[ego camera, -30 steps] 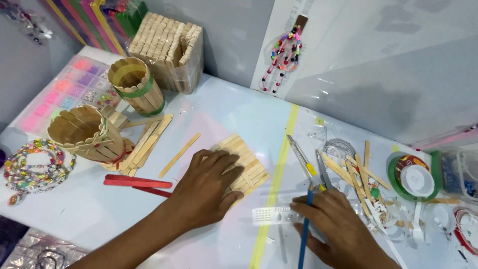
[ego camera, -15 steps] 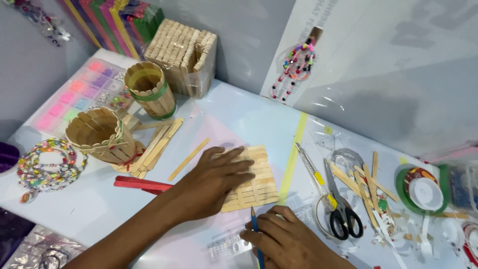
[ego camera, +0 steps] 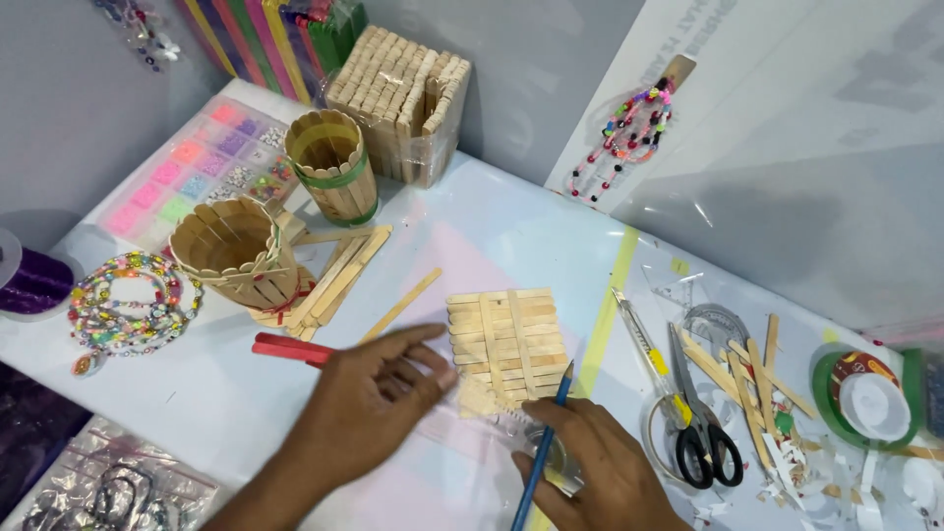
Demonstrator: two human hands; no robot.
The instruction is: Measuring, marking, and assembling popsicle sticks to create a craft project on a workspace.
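A white tabletop (ego camera: 511,236) stands against a grey wall, and near its middle lies a flat panel of glued craft sticks (ego camera: 508,339). The left hand (ego camera: 369,398) rests palm down at the panel's near left corner, fingers spread apart, touching a clear ruler (ego camera: 482,418), while the right hand (ego camera: 600,472) at the near edge has its fingers clamped on a blue pencil (ego camera: 544,447) whose tip meets the panel's near edge. Toward the far left corner stand two stick-built cups (ego camera: 236,251) and a block of bundled sticks (ego camera: 398,88), with a bead organiser (ego camera: 182,167) beside them; scissors (ego camera: 703,423) and loose sticks (ego camera: 747,369) lie to the right.
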